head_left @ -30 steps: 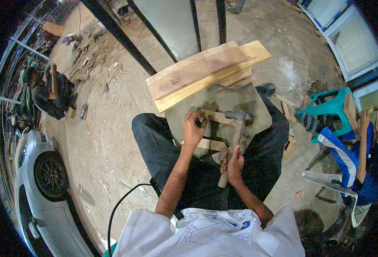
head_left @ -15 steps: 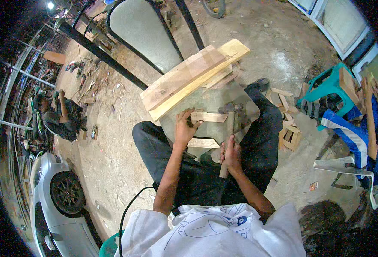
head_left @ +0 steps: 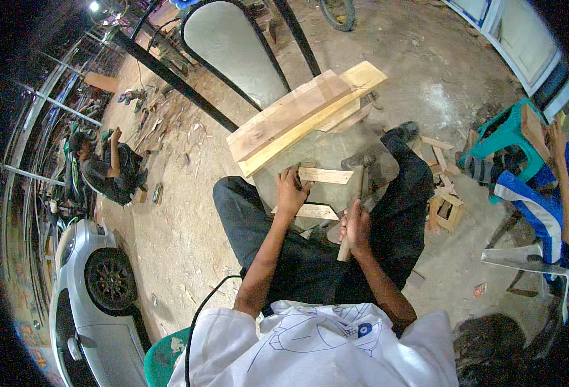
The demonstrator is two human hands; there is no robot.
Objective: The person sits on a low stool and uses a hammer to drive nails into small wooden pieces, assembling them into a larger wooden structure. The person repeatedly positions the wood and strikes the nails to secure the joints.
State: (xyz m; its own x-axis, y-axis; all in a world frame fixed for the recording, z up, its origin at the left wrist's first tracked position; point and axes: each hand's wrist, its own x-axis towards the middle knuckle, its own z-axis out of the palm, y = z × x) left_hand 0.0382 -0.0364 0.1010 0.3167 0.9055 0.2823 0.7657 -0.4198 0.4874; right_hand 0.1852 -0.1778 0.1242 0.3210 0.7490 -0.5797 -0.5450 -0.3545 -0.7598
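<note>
My left hand (head_left: 290, 195) pinches the left end of a short wooden strip (head_left: 327, 175) with an angled right end. The strip is over a worn, pale board (head_left: 274, 178) across my lap. A second short strip (head_left: 317, 211) lies nearer me, just below the first, partly hidden by my left hand. My right hand (head_left: 356, 226) is closed around the wooden handle of a hammer (head_left: 344, 250). Its dark head, blurred, is near the strip's right end; I cannot tell whether they touch.
Longer planks (head_left: 304, 116) lie along the board's far side, before a metal-framed chair (head_left: 226, 48). Wood offcuts (head_left: 449, 209) and a green stool (head_left: 507, 138) are at right, beside a person in blue (head_left: 529, 203). At left are another person (head_left: 113, 171) and a silver car (head_left: 97, 322).
The whole view has shifted slightly, moving the scene rightward. The held strip now shows a paler face. The hammer head looks more blurred, and both hands keep their holds.
</note>
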